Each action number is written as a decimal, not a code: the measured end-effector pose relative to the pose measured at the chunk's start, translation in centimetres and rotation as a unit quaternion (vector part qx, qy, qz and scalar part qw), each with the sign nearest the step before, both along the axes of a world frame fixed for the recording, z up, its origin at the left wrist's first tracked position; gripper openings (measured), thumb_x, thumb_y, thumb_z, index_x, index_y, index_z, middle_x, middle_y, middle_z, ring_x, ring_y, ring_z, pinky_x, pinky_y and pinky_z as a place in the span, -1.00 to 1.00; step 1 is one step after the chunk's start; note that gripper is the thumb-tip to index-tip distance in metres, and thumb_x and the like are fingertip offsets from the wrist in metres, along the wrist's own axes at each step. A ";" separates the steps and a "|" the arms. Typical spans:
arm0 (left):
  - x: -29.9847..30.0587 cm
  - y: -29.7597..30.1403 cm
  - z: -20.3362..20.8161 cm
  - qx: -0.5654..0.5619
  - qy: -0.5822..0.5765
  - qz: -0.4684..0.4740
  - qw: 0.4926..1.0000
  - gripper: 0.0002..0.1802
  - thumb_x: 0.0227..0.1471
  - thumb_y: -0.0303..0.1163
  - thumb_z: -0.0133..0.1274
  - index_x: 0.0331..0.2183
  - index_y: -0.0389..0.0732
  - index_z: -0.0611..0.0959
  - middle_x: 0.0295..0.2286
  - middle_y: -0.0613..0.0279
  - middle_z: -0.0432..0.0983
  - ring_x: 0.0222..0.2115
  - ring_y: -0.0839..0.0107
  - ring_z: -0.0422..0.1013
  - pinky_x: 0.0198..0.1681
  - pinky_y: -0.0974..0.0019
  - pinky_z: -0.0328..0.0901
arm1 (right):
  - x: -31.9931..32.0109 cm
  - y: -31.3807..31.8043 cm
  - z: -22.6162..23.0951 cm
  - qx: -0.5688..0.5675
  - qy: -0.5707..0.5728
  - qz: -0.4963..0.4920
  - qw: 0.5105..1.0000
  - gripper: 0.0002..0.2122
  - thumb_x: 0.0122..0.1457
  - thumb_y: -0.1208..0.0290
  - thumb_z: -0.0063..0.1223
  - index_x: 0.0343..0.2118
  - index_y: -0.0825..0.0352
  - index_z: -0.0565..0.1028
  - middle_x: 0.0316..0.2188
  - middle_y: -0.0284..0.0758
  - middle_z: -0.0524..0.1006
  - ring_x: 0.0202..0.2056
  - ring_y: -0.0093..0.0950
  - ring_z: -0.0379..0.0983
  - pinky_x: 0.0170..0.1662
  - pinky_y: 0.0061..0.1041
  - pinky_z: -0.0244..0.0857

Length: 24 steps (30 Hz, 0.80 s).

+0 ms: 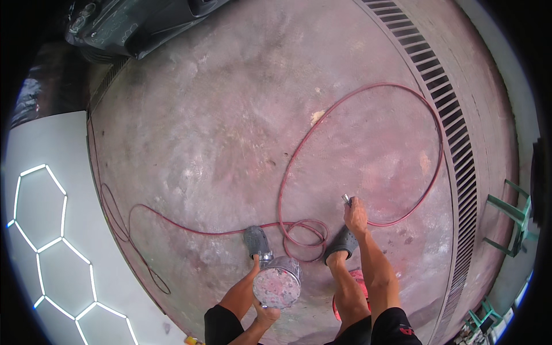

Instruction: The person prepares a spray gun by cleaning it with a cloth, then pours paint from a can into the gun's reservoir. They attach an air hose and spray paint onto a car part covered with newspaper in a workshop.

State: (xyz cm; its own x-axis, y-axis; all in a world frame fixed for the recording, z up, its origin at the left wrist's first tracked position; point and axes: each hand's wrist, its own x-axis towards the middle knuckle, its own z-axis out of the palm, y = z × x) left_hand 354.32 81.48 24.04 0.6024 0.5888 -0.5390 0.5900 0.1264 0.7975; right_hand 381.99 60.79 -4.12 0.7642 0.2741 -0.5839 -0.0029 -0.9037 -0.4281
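Observation:
Near the lower middle, my left hand (267, 316) is closed below a spray gun (276, 287). Its round cup faces up, the lid spattered with pink, white and grey paint. A metal nozzle end shows beyond the cup, while the handle is mostly hidden. Reaching forward on the right, my right hand (356, 217) is wrapped round the end of a red air hose (397, 222). A short metal fitting (346, 198) sticks out past the fingers. The hose runs from this hand in a wide loop on the floor, apart from the gun.
Smaller hose coils lie by my dark clogs (256, 241). A red object (359, 282) is partly behind my right leg. A drain grate (451, 115) curves along the right, with green metal stands (512, 218) beyond. A dark car part (126, 29) sits far left; a glossy white panel (69, 149) reflects hexagonal lights.

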 end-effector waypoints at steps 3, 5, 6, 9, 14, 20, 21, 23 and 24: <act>0.3 -0.4 5.3 0.141 -0.031 -0.116 0.983 -0.75 0.18 -0.52 0.16 -0.10 -0.39 0.64 -0.31 0.08 0.58 -0.30 0.13 0.54 -0.21 0.09 0.44 | -3.0 -2.8 9.0 0.107 -0.098 -0.035 0.989 -0.48 0.39 0.48 0.12 0.40 0.23 0.38 0.07 0.09 0.63 0.02 0.11 0.63 0.00 0.03 0.51; -0.3 0.3 10.1 0.420 -0.039 -0.275 0.864 -0.78 0.18 -0.52 0.16 -0.13 -0.38 0.64 -0.34 0.10 0.58 -0.33 0.14 0.54 -0.24 0.09 0.44 | -5.2 -3.4 16.9 0.120 -0.113 -0.016 0.986 -0.39 0.40 0.51 0.10 0.50 0.17 0.29 0.05 0.04 0.65 -0.02 0.07 0.65 -0.05 0.03 0.53; 0.3 0.3 12.3 0.451 -0.049 -0.274 0.848 -0.80 0.19 -0.52 0.15 -0.14 -0.38 0.65 -0.35 0.11 0.57 -0.35 0.14 0.54 -0.25 0.09 0.43 | -5.0 -4.0 21.2 0.130 -0.106 -0.021 0.986 -0.36 0.40 0.51 0.10 0.53 0.15 0.25 0.06 0.04 0.65 -0.02 0.07 0.65 -0.04 0.01 0.53; 6.4 -0.1 19.2 0.308 -0.118 -0.143 0.933 -0.83 0.30 -0.44 0.08 -0.19 -0.37 0.64 -0.46 0.19 0.54 -0.47 0.26 0.48 -0.34 0.15 0.40 | -2.1 -6.3 34.9 0.183 -0.126 -0.064 0.973 -0.37 0.42 0.52 0.13 0.53 0.16 0.29 0.06 0.02 0.68 -0.03 0.01 0.69 -0.03 -0.10 0.56; 22.7 -2.3 39.0 0.002 -0.217 0.153 0.964 -0.67 0.51 -0.22 -0.01 -0.04 -0.31 0.62 -0.32 0.20 0.59 -0.59 0.44 0.38 -0.46 0.25 0.31 | 4.2 -9.1 57.0 0.269 -0.209 -0.059 0.938 -0.54 0.38 0.45 0.29 0.33 0.24 0.56 -0.22 -0.14 0.71 -0.28 -0.22 0.67 -0.19 -0.27 0.52; 35.2 -3.2 58.8 -0.026 -0.325 0.217 0.920 -0.58 0.49 0.01 0.01 0.10 -0.10 0.53 -0.10 0.25 0.59 -0.61 0.57 0.19 -0.51 0.31 0.18 | 7.2 -11.6 74.0 0.355 -0.242 -0.068 0.900 -0.59 0.31 0.36 0.40 0.20 0.25 0.64 -0.35 -0.26 0.64 -0.37 -0.38 0.57 -0.26 -0.39 0.45; 36.4 -3.0 62.0 -0.041 -0.344 0.209 0.915 -0.57 0.49 0.02 0.02 0.09 -0.12 0.55 -0.12 0.24 0.60 -0.61 0.58 0.18 -0.51 0.33 0.17 | 7.4 -11.7 76.1 0.375 -0.263 -0.066 0.886 -0.59 0.25 0.38 0.44 0.17 0.24 0.67 -0.40 -0.29 0.61 -0.44 -0.42 0.52 -0.33 -0.41 0.40; 39.3 -3.0 67.2 -0.067 -0.384 0.185 0.902 -0.57 0.50 0.02 0.02 0.06 -0.14 0.58 -0.15 0.22 0.62 -0.62 0.60 0.17 -0.52 0.36 0.16 | 8.0 -11.6 80.3 0.396 -0.305 -0.062 0.864 -0.61 0.15 0.38 0.52 0.06 0.23 0.72 -0.50 -0.35 0.55 -0.55 -0.45 0.43 -0.43 -0.39 0.32; 40.4 -3.2 69.9 -0.072 -0.403 0.170 0.896 -0.58 0.50 0.01 0.01 0.04 -0.15 0.59 -0.16 0.21 0.63 -0.62 0.61 0.17 -0.52 0.37 0.16 | 8.0 -11.8 81.7 0.401 -0.316 -0.060 0.858 -0.62 0.14 0.37 0.52 0.04 0.24 0.72 -0.51 -0.36 0.54 -0.56 -0.45 0.42 -0.45 -0.39 0.31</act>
State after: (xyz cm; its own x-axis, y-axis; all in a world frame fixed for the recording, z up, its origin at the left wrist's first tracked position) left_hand 394.71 78.29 93.98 0.6283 0.7722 -0.0943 -0.2628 0.3248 0.9085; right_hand 390.02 48.94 77.58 0.9093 0.2919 0.2966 0.3863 -0.3273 -0.8623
